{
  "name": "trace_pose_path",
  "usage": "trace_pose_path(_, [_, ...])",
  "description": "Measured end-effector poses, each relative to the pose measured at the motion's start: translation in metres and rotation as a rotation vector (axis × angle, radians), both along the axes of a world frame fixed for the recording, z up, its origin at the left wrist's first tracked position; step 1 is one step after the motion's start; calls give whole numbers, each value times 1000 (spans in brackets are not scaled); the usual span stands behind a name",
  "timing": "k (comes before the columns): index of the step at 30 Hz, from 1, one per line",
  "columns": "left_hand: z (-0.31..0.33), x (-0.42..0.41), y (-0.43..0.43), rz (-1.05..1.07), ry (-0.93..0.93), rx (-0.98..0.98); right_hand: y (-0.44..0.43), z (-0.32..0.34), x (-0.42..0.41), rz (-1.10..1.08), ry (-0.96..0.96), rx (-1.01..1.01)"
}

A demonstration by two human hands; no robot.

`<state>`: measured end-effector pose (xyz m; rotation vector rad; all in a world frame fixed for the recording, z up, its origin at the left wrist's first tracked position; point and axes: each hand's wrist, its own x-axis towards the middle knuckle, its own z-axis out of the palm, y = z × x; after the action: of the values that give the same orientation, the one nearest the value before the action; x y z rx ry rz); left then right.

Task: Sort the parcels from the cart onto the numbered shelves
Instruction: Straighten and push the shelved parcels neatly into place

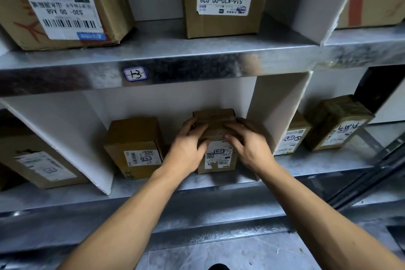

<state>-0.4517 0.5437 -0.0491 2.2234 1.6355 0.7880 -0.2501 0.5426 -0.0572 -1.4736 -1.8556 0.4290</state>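
A small brown parcel point(215, 120) with a white shipping label stands on the lower metal shelf point(306, 164), in the bay between two white dividers. My left hand point(188, 144) grips its left side, fingers curled over the top edge. My right hand point(247, 140) holds its right side, thumb lying across the front above the label. A blue-bordered tag point(134, 74) on the shelf edge above reads "1-3". Another brown parcel point(133, 144) stands in the same bay, just left of the held one.
White dividers point(269, 112) separate the bays. More labelled boxes point(337, 123) fill the right bay, and one sits in the left bay point(41, 160). Larger cartons point(221, 0) stand on the upper shelf. Grey floor lies below.
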Motion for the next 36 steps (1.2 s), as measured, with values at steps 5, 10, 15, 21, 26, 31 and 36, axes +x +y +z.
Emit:
trace_pose_path(5, [0,0,-3,28,22,-9,-2,-1,-2,19,35,16])
trace_pose_path(10, [5,3,-8,47,66,-22,-4,0,-1,31,63,37])
trace_pose_path(15, [3,7,-19,133,83,67,-18,-2,6,41,61,76])
trace_pose_path(21, [-7,11,-56,218,21,110,-45,-10,21,125,21,76])
trace_pose_path(26, [5,9,-72,207,129,136,-62,-11,30,103,-26,116])
trace_pose_path(31, [11,20,-93,169,306,148,-86,-6,45,66,-179,199])
trace_pose_path(36, [11,35,-122,151,368,122,-120,1,66,-17,-435,173])
